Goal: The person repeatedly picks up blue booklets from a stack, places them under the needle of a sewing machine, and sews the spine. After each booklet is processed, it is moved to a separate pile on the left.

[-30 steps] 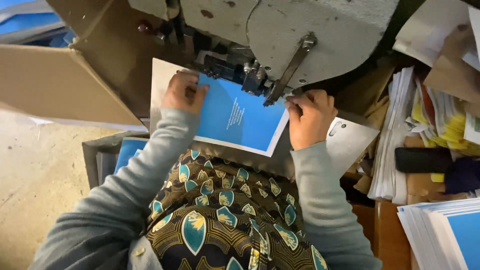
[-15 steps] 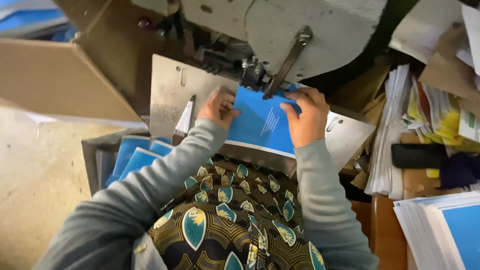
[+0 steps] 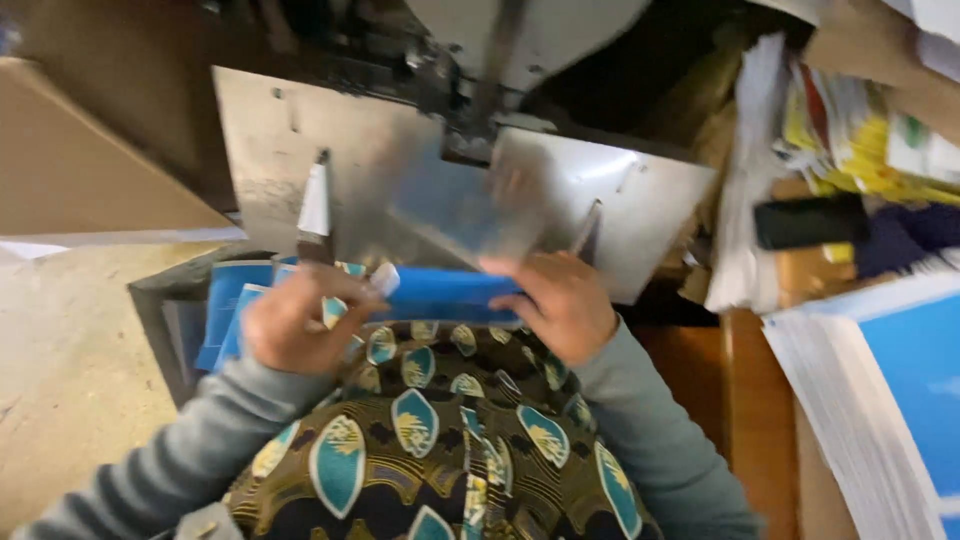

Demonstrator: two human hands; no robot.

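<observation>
A blue folded booklet (image 3: 440, 293) is held level just above my lap, in front of the metal plate (image 3: 400, 190) of a stapling machine (image 3: 500, 40). My left hand (image 3: 300, 320) grips its left end and my right hand (image 3: 560, 300) grips its right end. The picture is blurred by motion. More blue booklets (image 3: 228, 305) lie in a dark tray at my left, just beyond my left hand. My patterned skirt (image 3: 440, 440) fills the foreground.
A tall stack of blue-covered white sheets (image 3: 880, 400) stands at the right. Behind it lie mixed papers (image 3: 860, 130) and a black object (image 3: 810, 220). A cardboard sheet (image 3: 90, 180) leans at the left above a bare floor (image 3: 60, 360).
Both hands have pulled the blue booklet off the machine's plate and down toward my lap, and it now looks folded. The camera has tilted down and nearer.
</observation>
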